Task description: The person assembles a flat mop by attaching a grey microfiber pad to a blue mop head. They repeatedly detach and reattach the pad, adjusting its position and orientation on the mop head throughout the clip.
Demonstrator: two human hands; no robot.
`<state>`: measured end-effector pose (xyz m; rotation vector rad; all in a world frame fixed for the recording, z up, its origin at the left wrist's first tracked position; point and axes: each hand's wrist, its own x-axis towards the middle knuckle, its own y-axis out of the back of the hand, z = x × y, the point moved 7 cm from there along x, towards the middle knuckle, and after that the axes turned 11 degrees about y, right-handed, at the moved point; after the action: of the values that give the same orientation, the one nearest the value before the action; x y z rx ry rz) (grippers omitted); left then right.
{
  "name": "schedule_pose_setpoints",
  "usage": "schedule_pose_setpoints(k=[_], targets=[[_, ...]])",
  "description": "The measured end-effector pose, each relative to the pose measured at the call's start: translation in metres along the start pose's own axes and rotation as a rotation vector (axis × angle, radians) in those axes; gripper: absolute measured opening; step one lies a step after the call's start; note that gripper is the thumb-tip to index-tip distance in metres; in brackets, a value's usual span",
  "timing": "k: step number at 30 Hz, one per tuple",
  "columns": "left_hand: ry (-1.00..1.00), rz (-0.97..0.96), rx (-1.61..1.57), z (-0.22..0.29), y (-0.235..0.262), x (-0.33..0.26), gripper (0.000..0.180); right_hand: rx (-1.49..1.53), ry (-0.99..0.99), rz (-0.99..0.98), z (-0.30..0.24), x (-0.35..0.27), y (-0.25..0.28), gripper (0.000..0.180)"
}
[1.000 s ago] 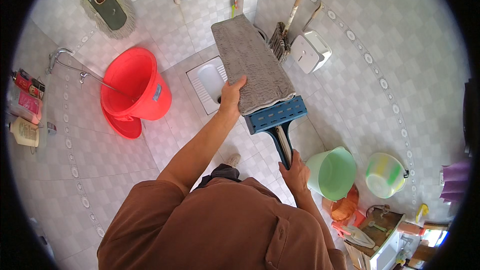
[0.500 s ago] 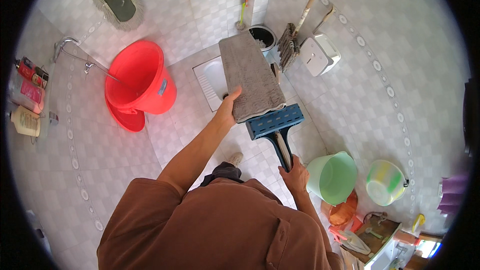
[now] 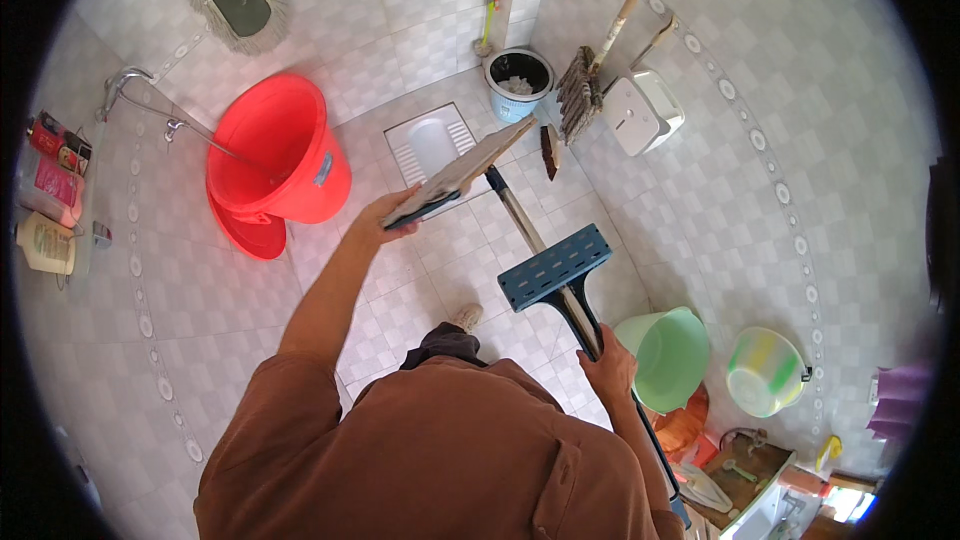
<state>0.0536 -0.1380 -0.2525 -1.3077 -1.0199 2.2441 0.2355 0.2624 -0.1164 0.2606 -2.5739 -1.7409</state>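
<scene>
Here, the left hand pinches 1 end of the flat grey rectangular mop pad, its long axis running away toward the white squat toilet, while the right hand fully grips the black mop handle below the blue perforated plastic mop head.

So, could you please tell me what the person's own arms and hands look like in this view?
Both forearms are bare up to short brown sleeves, part of a loose brown top with a seamed pocket. The left hand and right hand wear no gloves. No ring, watch or bracelet can be made out on either wrist, though the right forearm is largely hidden at the picture's lower edge.
</scene>
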Motion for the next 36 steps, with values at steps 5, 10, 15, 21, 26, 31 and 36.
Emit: schedule_pose_setpoints(k=[5,10,15,21,26,31,36], targets=[[-0.039,0.331,0.622,0.020,0.001,-0.033,0.040,-0.040,0.043,0.091,-0.006,-0.006,0.011,0.056],[-0.273,0.788,1.027,0.103,-0.041,-0.026,0.073,-0.115,0.078,0.205,-0.022,0.001,0.027,0.056],[-0.065,0.698,1.123,0.146,-0.136,-0.016,0.103,-0.129,0.132,0.289,-0.028,-0.002,0.029,0.057],[-0.037,0.598,0.915,0.173,-0.125,0.039,0.106,-0.122,0.142,0.320,-0.031,-0.011,0.034,0.060],[-0.180,0.550,0.718,0.207,-0.132,0.072,0.068,-0.118,0.172,0.311,-0.029,-0.014,0.036,0.058],[-0.698,0.454,0.512,0.200,-0.166,0.057,0.035,0.265,0.041,0.116,0.001,-0.008,0.018,0.058],[-1.018,0.204,0.423,0.182,-0.190,0.010,0.034,0.666,-0.116,-0.051,0.025,-0.002,-0.005,0.057]])
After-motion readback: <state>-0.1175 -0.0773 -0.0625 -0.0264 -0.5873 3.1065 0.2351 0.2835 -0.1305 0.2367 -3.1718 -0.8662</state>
